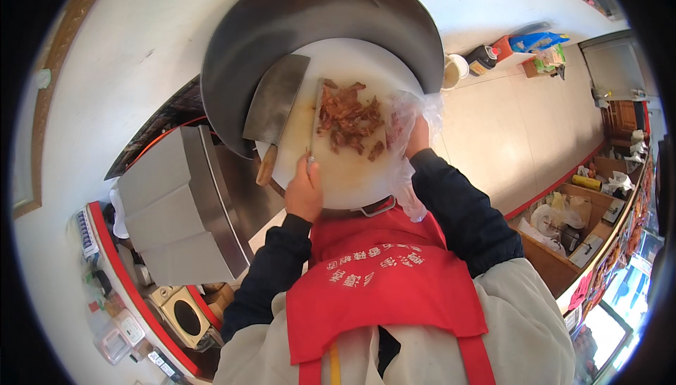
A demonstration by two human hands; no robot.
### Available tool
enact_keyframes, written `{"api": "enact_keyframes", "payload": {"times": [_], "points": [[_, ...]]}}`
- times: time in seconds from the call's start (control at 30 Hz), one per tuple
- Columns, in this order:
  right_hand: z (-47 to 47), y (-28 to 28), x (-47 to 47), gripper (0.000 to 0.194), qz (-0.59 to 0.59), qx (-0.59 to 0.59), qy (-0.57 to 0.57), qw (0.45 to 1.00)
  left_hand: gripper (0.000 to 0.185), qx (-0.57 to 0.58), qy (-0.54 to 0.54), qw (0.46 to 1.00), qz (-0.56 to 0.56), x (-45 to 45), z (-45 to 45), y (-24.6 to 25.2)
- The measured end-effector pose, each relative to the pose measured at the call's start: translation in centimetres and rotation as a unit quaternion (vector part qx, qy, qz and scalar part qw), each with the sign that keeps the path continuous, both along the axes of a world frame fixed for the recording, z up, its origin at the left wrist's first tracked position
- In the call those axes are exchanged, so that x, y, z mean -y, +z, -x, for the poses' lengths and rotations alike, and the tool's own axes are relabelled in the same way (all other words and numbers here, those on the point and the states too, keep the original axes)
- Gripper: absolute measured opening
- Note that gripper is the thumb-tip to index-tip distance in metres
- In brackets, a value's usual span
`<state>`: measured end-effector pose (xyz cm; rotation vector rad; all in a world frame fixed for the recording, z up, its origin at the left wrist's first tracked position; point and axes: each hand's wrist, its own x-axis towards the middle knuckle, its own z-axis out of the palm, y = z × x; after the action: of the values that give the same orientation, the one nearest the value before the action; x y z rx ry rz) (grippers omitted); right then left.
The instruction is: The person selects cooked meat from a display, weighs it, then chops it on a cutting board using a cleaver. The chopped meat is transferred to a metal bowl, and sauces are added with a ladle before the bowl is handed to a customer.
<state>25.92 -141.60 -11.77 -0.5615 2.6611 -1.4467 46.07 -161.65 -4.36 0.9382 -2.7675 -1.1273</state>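
Chopped brown cooked meat (346, 113) lies in a loose heap on a round white cutting board (338, 184). My left hand (304, 189) grips a knife, and its blade (318, 115) stands nearly edge-on along the left side of the heap. At the board's right side my right hand (418, 139) is in or behind a clear plastic bag (406, 168), which partly covers it. Something reddish shows through the bag, too blurred to name. A wide cleaver (280, 97) with a wooden handle (267, 165) rests flat on the board's left part.
A tall dark curved metal guard (317, 4) rises behind the board. To the left is a stainless steel cabinet (174, 205). A dark bottle (483, 60) and a white tub (457, 68) stand by the wall. On the right, a wooden drawer (560, 258) holds plastic bags.
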Motion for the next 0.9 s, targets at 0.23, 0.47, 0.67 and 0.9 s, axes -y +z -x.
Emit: {"api": "enact_keyframes", "payload": {"times": [0.23, 0.47, 0.67, 0.9], "points": [[2.5, -1.3, 2.3, 0.031, 0.031, 0.050, 0.029, 0.998, 0.038, -0.032, 0.004, 0.998, -0.060, 0.1, -1.6, 1.9], [2.6, -1.4, -0.1, 0.024, 0.041, -0.015, 0.044, 0.998, 0.036, 0.036, -0.087, 0.993, 0.074, 2.9, 4.7, 1.6], [0.8, -1.4, -5.2, 0.031, 0.022, 0.052, 0.027, 0.998, 0.036, -0.071, -0.155, 0.983, 0.075, 3.2, 1.9, 3.7], [-2.5, -1.1, -5.8, 0.028, 0.434, 0.272, -0.056, 0.857, 0.036, -0.045, -0.075, 0.963, 0.255, 7.4, 2.4, 2.4]]}}
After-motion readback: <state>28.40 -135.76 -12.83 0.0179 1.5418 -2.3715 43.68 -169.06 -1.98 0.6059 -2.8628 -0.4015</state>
